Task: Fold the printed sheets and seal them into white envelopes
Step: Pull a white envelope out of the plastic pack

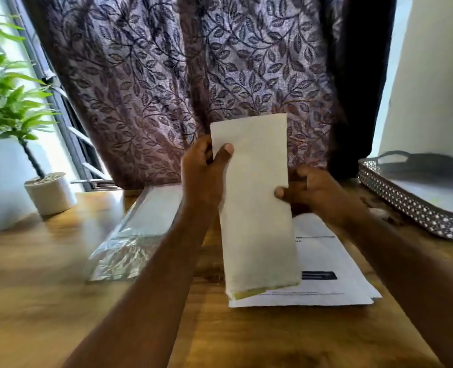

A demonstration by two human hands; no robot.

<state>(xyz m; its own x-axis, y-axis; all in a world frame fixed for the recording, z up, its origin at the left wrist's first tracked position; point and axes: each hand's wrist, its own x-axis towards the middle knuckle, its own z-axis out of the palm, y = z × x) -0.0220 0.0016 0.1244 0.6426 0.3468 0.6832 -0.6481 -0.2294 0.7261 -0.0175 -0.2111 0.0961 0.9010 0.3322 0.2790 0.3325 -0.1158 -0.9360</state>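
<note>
The white envelope (254, 197) is held up on end above the wooden table (47, 274), well clear of the top, and it's pinched from both long edges. The left hand (202, 171) is clamped on the upper left edge with the thumb laid across the front, and the right hand (313, 189) is gripped on the right edge lower down. A yellowish strip (249, 292) can be seen at the bottom end — probably the flap or its glue line, though that can't be told for sure. Whether a folded sheet is inside can't be told either. The stack of printed sheets (334, 261) is lying flat on the table right underneath, with a clear plastic packet (137, 227) just beside it on the left. What could go wrong: if the flap gets pressed down while everything is held up in the air, it could be stuck crooked or creased — nothing firm is behind it. Anything inside could also be dropped out if that lower end is the open one.
</note>
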